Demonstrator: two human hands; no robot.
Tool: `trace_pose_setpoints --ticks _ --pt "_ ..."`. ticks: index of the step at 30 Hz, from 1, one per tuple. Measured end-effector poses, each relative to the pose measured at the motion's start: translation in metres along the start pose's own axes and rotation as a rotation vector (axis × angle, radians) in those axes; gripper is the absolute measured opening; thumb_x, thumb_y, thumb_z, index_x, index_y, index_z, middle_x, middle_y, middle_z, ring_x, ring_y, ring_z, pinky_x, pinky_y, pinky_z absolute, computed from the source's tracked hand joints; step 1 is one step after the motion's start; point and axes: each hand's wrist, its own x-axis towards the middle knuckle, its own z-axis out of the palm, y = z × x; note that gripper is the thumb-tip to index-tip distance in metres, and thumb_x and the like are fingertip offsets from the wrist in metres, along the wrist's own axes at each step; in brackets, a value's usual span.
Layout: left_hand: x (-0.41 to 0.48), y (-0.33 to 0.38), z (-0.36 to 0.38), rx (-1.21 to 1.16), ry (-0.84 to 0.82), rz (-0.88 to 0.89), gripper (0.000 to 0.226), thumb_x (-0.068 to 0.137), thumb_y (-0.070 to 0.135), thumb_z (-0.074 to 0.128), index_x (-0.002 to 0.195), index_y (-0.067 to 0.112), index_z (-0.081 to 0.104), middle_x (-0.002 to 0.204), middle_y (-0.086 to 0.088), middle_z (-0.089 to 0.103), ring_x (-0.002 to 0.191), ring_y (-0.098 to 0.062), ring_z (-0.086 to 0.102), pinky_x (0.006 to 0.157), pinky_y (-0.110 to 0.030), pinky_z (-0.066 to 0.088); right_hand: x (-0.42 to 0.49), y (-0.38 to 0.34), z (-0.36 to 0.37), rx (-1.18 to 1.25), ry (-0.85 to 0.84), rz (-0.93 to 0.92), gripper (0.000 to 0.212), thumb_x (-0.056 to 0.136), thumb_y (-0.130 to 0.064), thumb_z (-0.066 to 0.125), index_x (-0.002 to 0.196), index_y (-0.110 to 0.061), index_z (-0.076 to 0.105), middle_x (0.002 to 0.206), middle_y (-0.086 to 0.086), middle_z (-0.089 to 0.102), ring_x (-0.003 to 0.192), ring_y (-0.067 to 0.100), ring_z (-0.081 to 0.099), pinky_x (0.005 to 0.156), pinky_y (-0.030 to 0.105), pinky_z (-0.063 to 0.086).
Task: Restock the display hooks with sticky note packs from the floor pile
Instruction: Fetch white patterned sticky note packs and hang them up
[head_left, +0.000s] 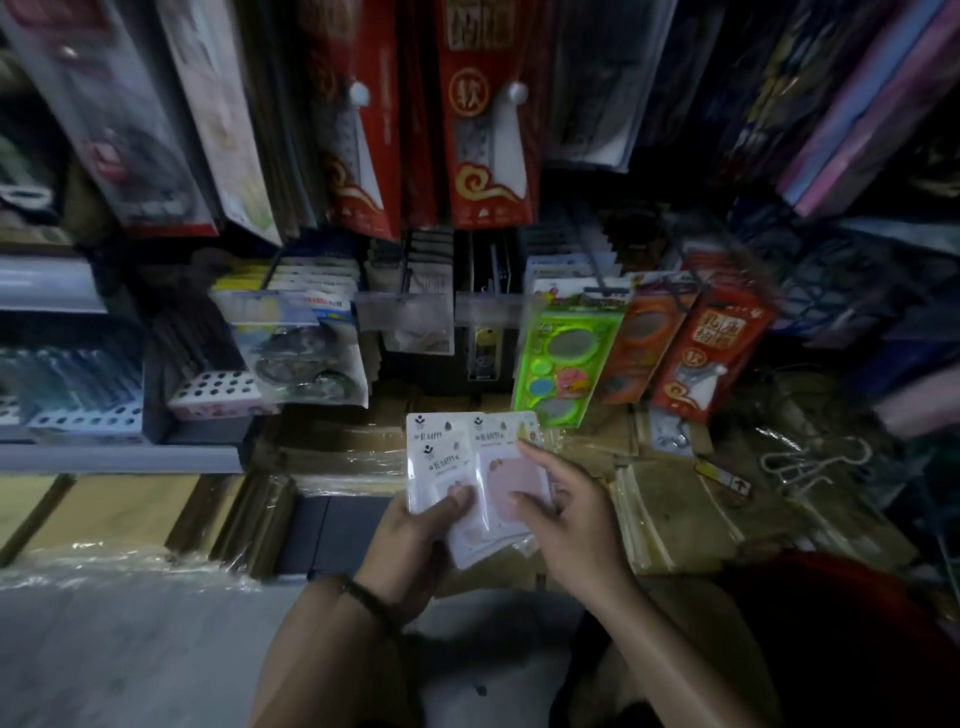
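We hold the sticky note packs fanned between both hands, low in front of the rack and above the floor. The left hand grips the fan from below, with its thumb pressed on the face of the left pack and its other fingers hidden behind. The right hand pinches the pink pack at the front of the fan, thumb on its face and forefinger along its right edge (so neither hand is free). At least three headers show; we cannot tell the full count.

The relation that matters is this: the packs' long axis runs away from us, with the printed headers and hang holes at the far end, pointing toward the display hooks. Those hooks stand above and beyond the fan, well apart from it, each fronted by a clear tag. Blur leaves us unsure how full the hook straight ahead is. The right hand already has the front pack, so we judge it will lift that one clear while the left holds the rest. The hole must meet the hook's tip squarely, since a tilted pack would catch on the tag. The green pack hangs just right of the path and could be brushed.
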Motion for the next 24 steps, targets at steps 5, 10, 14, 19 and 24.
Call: trace_pose_setpoints --ticks 5,10,14,19,24 --pt "-0.033 0.034 0.035 0.164 0.095 0.129 0.035 0.097 0.016 0.072 0.129 0.002 0.070 0.121 -0.024 0.076 0.109 -0.043 0.075 0.094 -0.062 0.060 -0.018 -0.051 -0.019 0.103 0.048 -0.115 0.062 0.098 0.006 0.068 0.138 -0.041 0.069 0.148 -0.021 0.063 0.135 0.008 0.063 0.107 0.048 0.059" --pt "-0.059 0.081 0.069 0.318 0.085 0.304 0.040 0.090 0.028 0.079 0.123 0.006 0.073 0.113 -0.020 0.079 0.097 -0.040 0.079 0.081 -0.060 0.063 -0.029 -0.120 -0.042 0.181 0.068 -0.207 0.059 0.099 0.005 0.070 0.140 -0.037 0.068 0.137 -0.026 0.069 0.117 0.039 0.072 0.090 0.068 0.059" --pt "-0.076 0.118 0.101 0.313 -0.042 0.403 0.033 0.097 0.014 0.069 0.129 0.006 0.070 0.121 -0.018 0.078 0.106 -0.038 0.077 0.077 -0.047 0.065 -0.024 -0.172 -0.065 0.198 0.115 -0.294 0.057 0.099 0.001 0.072 0.139 -0.039 0.069 0.121 -0.024 0.076 0.103 0.068 0.059 0.082 0.076 0.055" --pt "-0.096 0.164 0.146 0.370 -0.041 0.570 0.038 0.093 0.016 0.073 0.131 0.012 0.070 0.125 -0.009 0.078 0.115 -0.031 0.076 0.094 -0.051 0.062 -0.012 -0.230 -0.090 0.202 0.181 -0.417 0.057 0.095 0.001 0.076 0.133 -0.041 0.073 0.136 -0.005 0.074 0.117 0.019 0.075 0.096 0.047 0.064" --pt "-0.110 0.216 0.185 0.325 -0.080 0.646 0.042 0.090 0.019 0.076 0.131 0.016 0.069 0.127 -0.010 0.077 0.115 -0.036 0.075 0.098 -0.066 0.056 -0.004 -0.290 -0.124 0.147 0.175 -0.542 0.053 0.101 0.000 0.068 0.137 -0.039 0.070 0.132 -0.028 0.071 0.115 0.062 0.059 0.089 0.076 0.053"
